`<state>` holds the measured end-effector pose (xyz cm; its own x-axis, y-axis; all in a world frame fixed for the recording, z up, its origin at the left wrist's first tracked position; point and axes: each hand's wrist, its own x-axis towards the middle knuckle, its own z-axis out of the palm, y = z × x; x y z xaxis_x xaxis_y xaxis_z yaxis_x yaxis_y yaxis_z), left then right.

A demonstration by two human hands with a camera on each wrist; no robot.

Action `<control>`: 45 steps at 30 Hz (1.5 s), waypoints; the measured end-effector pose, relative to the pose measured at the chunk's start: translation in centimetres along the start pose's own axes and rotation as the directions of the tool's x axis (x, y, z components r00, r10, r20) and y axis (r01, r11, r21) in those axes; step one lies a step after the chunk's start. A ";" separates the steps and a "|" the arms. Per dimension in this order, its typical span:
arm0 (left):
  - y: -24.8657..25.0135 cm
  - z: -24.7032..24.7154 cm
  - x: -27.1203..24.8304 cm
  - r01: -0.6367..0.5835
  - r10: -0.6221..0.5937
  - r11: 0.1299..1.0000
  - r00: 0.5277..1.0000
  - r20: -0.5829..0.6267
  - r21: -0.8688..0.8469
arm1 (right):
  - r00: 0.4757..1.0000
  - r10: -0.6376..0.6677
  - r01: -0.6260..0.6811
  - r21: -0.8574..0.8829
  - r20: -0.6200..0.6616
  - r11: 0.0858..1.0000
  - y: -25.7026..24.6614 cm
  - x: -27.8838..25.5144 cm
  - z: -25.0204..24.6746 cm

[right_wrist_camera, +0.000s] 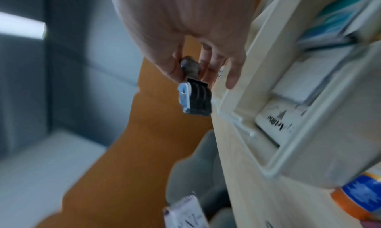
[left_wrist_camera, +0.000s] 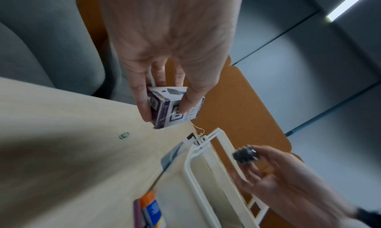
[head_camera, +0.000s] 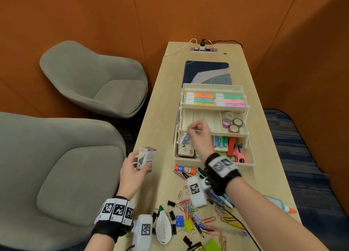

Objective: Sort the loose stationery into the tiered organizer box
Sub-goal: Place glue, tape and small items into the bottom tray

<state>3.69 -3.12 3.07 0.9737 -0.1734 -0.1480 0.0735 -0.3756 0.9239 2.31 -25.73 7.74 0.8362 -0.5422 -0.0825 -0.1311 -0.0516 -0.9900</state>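
The cream tiered organizer (head_camera: 187, 159) stands open in the middle of the desk. My right hand (head_camera: 190, 131) hovers over its left side and pinches a small black stamp with a metal frame (head_camera: 185, 138). The right wrist view shows the stamp (right_wrist_camera: 195, 97) hanging from my fingers beside the organizer's wall (right_wrist_camera: 268, 68). My left hand (head_camera: 132, 167) holds a small white and purple box (head_camera: 144, 160) above the desk's left edge, left of the organizer. In the left wrist view the thumb and fingers grip that box (left_wrist_camera: 175, 107).
Highlighters (head_camera: 215, 99) fill the top tier and tape rolls (head_camera: 233, 123) sit in the middle tier. Loose paper clips (head_camera: 188, 207), binder clips, pens, a glue stick (head_camera: 184, 169) and a correction tape (head_camera: 164, 226) lie on the near desk. Two grey chairs (head_camera: 90, 81) stand to the left.
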 end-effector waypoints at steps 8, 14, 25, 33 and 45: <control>7.6 7.2 4.4 -0.337 0.199 0.908 0.869 0.454 0.247 | 0.987 0.162 -0.154 0.251 -0.010 0.956 1.2 -2.2 -10.3; 8.1 11.5 7.0 -0.589 0.002 0.550 0.709 0.705 0.592 | 0.985 0.171 -0.171 -0.001 0.016 0.985 3.4 -2.4 -11.2; 9.6 12.8 8.3 -0.651 -0.276 0.386 0.594 0.756 0.653 | 0.879 0.341 0.018 -0.738 0.333 0.674 3.6 1.9 -7.3; 8.4 12.8 7.7 -0.681 -0.252 0.283 0.626 0.738 0.675 | 0.795 0.464 0.052 -0.807 0.390 0.589 4.2 3.2 -5.1; 9.3 14.2 6.5 -0.665 -0.287 0.073 0.699 0.655 0.743 | 0.771 0.553 -0.123 -0.778 0.316 0.616 5.2 3.7 -4.3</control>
<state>7.69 -20.69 5.74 0.5184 -0.6094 -0.5999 -0.8029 -0.5882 -0.0964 2.48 -31.60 2.73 0.7405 -0.1812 -0.6471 -0.5978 -0.6176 -0.5111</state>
